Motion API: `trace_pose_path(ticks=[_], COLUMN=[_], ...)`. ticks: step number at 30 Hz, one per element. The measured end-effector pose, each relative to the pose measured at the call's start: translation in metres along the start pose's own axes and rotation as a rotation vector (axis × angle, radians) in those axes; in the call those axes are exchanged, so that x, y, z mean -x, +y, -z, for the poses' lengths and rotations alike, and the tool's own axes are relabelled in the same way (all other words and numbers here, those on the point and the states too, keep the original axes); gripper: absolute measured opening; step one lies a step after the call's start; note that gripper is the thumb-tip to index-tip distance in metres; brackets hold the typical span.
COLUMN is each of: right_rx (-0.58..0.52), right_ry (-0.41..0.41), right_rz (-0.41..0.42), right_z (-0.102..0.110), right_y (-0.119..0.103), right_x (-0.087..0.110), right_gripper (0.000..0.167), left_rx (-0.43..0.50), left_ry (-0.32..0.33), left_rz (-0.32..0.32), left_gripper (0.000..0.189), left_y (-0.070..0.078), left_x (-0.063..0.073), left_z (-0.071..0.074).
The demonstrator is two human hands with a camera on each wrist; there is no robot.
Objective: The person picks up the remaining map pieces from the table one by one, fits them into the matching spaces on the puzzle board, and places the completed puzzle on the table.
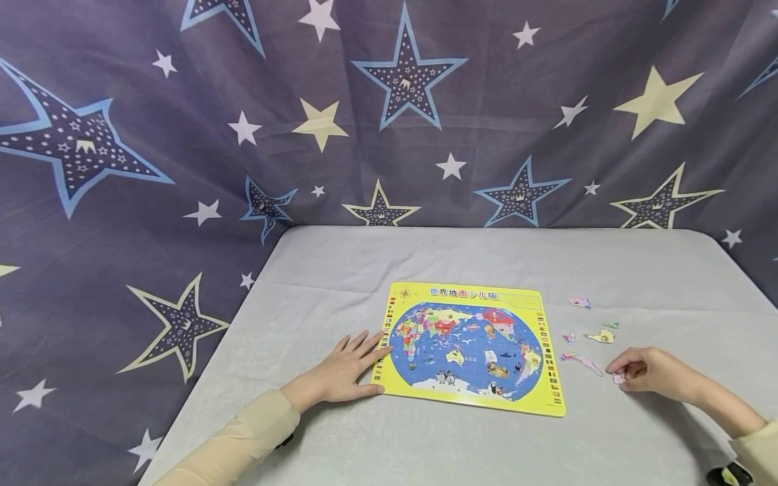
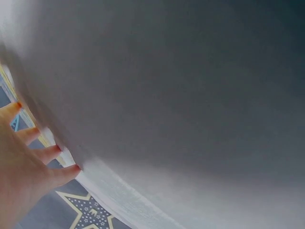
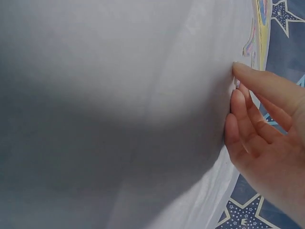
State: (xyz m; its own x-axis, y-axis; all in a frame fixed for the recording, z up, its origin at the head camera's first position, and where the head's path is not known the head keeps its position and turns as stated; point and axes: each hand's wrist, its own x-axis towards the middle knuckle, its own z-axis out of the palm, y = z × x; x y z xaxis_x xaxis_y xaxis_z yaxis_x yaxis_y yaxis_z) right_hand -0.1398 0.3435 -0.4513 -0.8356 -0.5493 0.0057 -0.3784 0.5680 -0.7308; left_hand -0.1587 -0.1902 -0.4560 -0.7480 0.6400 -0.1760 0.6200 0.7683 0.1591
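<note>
A yellow-bordered world map puzzle board (image 1: 474, 405) lies flat on the table. My left hand (image 1: 346, 371) rests on its left edge with fingers spread; in the left wrist view the fingertips of that hand (image 2: 28, 162) touch the table side. To the right of the board, my right hand (image 1: 659, 374) pinches a small pink puzzle piece (image 1: 618, 378) at table level. In the right wrist view the curled fingers of that hand (image 3: 267, 119) mostly hide the piece. Closest to it lies a long pink and green puzzle piece (image 1: 582, 362).
More loose pieces lie right of the board: a pink one (image 1: 579, 302), a cream one (image 1: 602, 336), a green one (image 1: 612, 325) and a small pink-purple one (image 1: 568, 339). A grey cloth covers the table (image 1: 328, 270). Behind hangs a dark star-patterned curtain (image 1: 413, 148).
</note>
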Motion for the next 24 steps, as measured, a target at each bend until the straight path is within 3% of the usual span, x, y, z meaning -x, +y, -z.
trace_pose_path(ticks=[8,24], right_rx=[-0.009,-0.071], right_ry=[-0.012,-0.048], right_rz=[-0.054,-0.045], right_z=[0.0004,0.0013], right_y=[-0.0007,0.0048], right_x=[0.0015,-0.0013], right_gripper=[0.015,0.014], left_rx=[0.004,-0.002], left_ry=[-0.002,0.005], left_rz=[-0.007,0.004], left_gripper=[0.073,0.074], left_y=[0.0008,-0.0004], left_x=[-0.0003,-0.0007], left_z=[0.0003,-0.0011])
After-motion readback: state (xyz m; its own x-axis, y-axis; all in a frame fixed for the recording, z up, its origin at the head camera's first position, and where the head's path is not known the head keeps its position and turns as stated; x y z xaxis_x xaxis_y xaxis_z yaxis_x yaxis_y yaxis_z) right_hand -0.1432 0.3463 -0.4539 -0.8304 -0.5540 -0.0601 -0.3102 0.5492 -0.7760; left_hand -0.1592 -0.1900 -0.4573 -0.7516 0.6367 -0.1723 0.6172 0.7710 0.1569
